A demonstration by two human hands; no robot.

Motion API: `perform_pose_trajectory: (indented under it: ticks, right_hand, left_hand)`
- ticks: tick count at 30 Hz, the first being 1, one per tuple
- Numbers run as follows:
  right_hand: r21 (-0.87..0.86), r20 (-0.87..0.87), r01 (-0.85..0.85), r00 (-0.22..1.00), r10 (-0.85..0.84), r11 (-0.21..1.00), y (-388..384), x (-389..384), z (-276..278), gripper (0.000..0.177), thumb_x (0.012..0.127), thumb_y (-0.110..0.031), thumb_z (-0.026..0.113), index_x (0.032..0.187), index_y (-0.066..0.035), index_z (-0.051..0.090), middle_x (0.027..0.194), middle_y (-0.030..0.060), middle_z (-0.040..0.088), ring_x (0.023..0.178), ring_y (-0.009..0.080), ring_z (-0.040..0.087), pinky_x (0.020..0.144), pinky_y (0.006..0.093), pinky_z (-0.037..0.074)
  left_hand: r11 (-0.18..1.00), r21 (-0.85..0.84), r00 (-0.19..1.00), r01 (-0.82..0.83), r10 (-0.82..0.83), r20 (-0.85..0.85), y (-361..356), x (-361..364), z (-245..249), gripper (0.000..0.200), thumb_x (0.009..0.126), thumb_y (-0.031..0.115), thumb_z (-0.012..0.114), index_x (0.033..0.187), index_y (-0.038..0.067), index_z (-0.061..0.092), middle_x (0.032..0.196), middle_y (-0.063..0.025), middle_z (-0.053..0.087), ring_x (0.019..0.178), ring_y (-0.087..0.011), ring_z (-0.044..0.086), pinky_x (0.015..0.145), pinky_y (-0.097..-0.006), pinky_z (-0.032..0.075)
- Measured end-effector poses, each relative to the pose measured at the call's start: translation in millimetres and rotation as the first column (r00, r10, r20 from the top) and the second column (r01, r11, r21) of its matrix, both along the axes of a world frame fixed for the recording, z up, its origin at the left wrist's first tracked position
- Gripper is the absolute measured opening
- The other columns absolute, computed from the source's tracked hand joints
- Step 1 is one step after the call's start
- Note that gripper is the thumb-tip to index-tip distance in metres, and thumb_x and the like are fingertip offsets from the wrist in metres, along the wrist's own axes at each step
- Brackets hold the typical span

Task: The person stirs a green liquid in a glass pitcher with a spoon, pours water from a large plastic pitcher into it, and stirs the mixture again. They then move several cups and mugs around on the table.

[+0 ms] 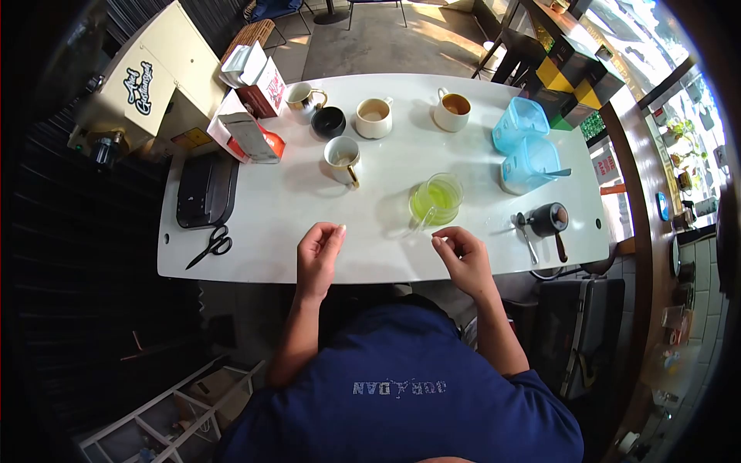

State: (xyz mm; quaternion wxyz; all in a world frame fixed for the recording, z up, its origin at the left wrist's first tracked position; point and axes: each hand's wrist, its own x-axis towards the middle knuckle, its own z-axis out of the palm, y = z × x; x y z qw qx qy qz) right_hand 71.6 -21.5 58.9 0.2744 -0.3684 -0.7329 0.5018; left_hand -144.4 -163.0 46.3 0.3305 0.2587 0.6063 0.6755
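- Head view showed a person in a blue shirt at a white table, both hands hovering over its near edge.
- The left hand had its fingertips pressed to the thumb, with nothing visible between them.
- The right hand was curled, fingers pinched together; whether it held anything could not be told.
- A glass pitcher of bright green liquid stood just beyond the right hand, not touching it.
- Judgement: handling that pitcher well would call for a firm, level grip, since it held liquid and stood near the table's edge.
- Farther back stood a gold-handled mug, contents unclear, a cream cup of pale liquid and a white mug of brown liquid.
- A black bowl and two blue plastic containers looked empty.
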Motion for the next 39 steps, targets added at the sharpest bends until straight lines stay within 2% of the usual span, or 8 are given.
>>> perform_pose_trajectory:
  ticks: [6, 14, 20, 24, 27, 29, 33, 39]
  right_hand:
    - [-0.066, 0.049, -0.018, 0.999, 0.022, 0.998, 21, 2, -10, 0.014, 0.085, -0.012, 0.066, 0.091, 0.0, 0.065, 0.054, -0.0023, 0.039, 0.052, 0.006, 0.034, 0.048, 0.0246, 0.03]
    - [-0.051, 0.253, -0.196, 0.946, 0.203, 0.979, 5, -18, -9, 0.035, 0.084, -0.018, 0.067, 0.115, -0.006, 0.058, 0.072, 0.0076, 0.058, 0.059, 0.0173, 0.056, 0.061, 0.0301, 0.048]
    - [-0.011, 0.378, -0.12, 0.919, 0.115, 0.993, -9, -32, -22, 0.047, 0.082, -0.027, 0.069, 0.123, -0.011, 0.054, 0.099, 0.0166, 0.06, 0.068, 0.0229, 0.064, 0.069, 0.0346, 0.052]
    - [-0.016, 0.399, -0.074, 0.914, 0.074, 0.997, -13, -38, -31, 0.048, 0.082, -0.029, 0.069, 0.124, -0.013, 0.053, 0.105, 0.0181, 0.058, 0.073, 0.0251, 0.066, 0.073, 0.036, 0.053]
    - [0.042, 0.463, -0.033, 0.886, 0.01, 0.999, -18, -42, -36, 0.047, 0.082, -0.03, 0.068, 0.124, -0.014, 0.054, 0.108, 0.0176, 0.055, 0.075, 0.0271, 0.066, 0.075, 0.0379, 0.052]
    - [0.227, 0.524, -0.023, 0.846, -0.102, 0.974, -22, -44, -39, 0.044, 0.082, -0.03, 0.068, 0.122, -0.015, 0.056, 0.109, 0.0166, 0.054, 0.077, 0.0278, 0.065, 0.076, 0.0391, 0.052]
    - [0.291, 0.505, -0.016, 0.852, -0.139, 0.957, -23, -44, -39, 0.043, 0.082, -0.028, 0.068, 0.12, -0.011, 0.057, 0.112, 0.0161, 0.054, 0.08, 0.0275, 0.065, 0.075, 0.0377, 0.052]
    - [0.149, 0.313, 0.103, 0.938, -0.146, 0.983, -16, -38, -41, 0.039, 0.082, -0.022, 0.069, 0.114, -0.001, 0.06, 0.113, 0.0157, 0.056, 0.084, 0.0252, 0.063, 0.074, 0.0341, 0.052]
  left_hand:
    - [1.0, -0.012, 1.0, -0.004, 0.004, 0.001, 15, 1, -1, 0.011, 0.091, 0.014, 0.06, 0.086, 0.004, 0.058, 0.069, 0.0052, 0.049, 0.06, -0.003, 0.037, 0.054, -0.0191, 0.03]
    - [0.999, -0.036, 0.999, -0.036, 0.037, 0.011, 11, -35, 3, 0.013, 0.091, 0.016, 0.061, 0.085, 0.004, 0.058, 0.068, 0.0057, 0.047, 0.059, -0.0033, 0.037, 0.054, -0.0189, 0.028]
    - [1.0, -0.001, 0.999, -0.011, 0.011, 0.03, 7, -58, -2, 0.012, 0.091, 0.015, 0.06, 0.085, 0.004, 0.058, 0.067, 0.0059, 0.045, 0.058, -0.0032, 0.035, 0.053, -0.0191, 0.027]
    - [1.0, -0.006, 0.999, 0.017, -0.017, 0.038, 12, -68, -3, 0.012, 0.091, 0.014, 0.06, 0.086, 0.003, 0.058, 0.067, 0.0058, 0.045, 0.058, -0.0033, 0.035, 0.053, -0.0192, 0.027]
    - [0.999, -0.009, 0.998, 0.035, -0.035, 0.043, 18, -74, -3, 0.012, 0.091, 0.014, 0.06, 0.086, 0.003, 0.058, 0.068, 0.0057, 0.045, 0.058, -0.0032, 0.035, 0.053, -0.0192, 0.027]
    - [0.999, -0.022, 0.998, 0.048, -0.047, 0.043, 23, -77, -1, 0.012, 0.091, 0.015, 0.06, 0.086, 0.003, 0.058, 0.068, 0.0057, 0.045, 0.058, -0.0033, 0.035, 0.053, -0.0191, 0.027]
    - [0.997, -0.03, 0.996, 0.074, -0.072, 0.048, 32, -81, -6, 0.016, 0.091, 0.019, 0.062, 0.083, 0.005, 0.059, 0.07, 0.0068, 0.048, 0.062, -0.0022, 0.036, 0.055, -0.0179, 0.03]
    - [0.993, -0.045, 0.993, 0.111, -0.108, 0.048, 44, -78, -5, 0.017, 0.091, 0.02, 0.062, 0.085, 0.005, 0.059, 0.07, 0.007, 0.048, 0.061, -0.0018, 0.035, 0.054, -0.018, 0.028]
